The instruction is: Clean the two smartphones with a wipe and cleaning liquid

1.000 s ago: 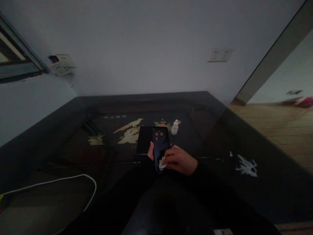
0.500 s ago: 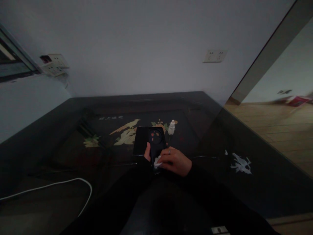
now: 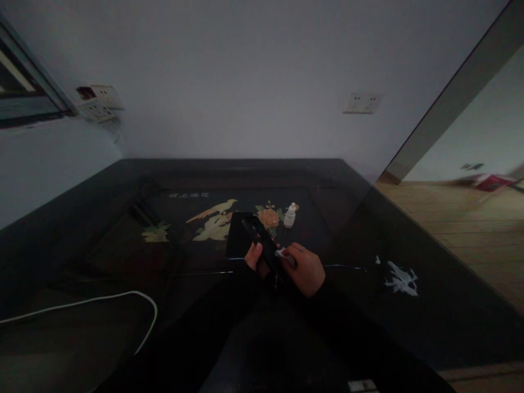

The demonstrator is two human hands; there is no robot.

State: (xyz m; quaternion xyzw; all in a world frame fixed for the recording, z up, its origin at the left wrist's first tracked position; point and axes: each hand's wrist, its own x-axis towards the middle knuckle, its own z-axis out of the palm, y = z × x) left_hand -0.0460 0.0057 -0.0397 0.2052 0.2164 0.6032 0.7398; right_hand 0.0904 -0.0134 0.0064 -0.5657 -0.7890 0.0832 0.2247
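Note:
A black phone case (image 3: 266,245) with a large round camera cut-out is tilted on its edge in my left hand (image 3: 255,257), whose fingers wrap round its left side. My right hand (image 3: 306,268) pinches a white tissue (image 3: 281,252) against the case's right edge. Behind the case lies a flat black rectangular object (image 3: 235,240); its kind I cannot tell. A small white dropper bottle (image 3: 290,215) stands upright just beyond my right hand.
Crumpled white tissue (image 3: 402,279) lies on the dark glossy table (image 3: 352,316) at the right, with a small scrap (image 3: 377,260) beside it. A white cable (image 3: 102,298) curves across the left. Sockets (image 3: 363,102) sit on the wall behind.
My left hand has turned the phone case from back-up to edge-on. My right hand has moved slightly up and right, taking the tissue from the lower back to the side edge.

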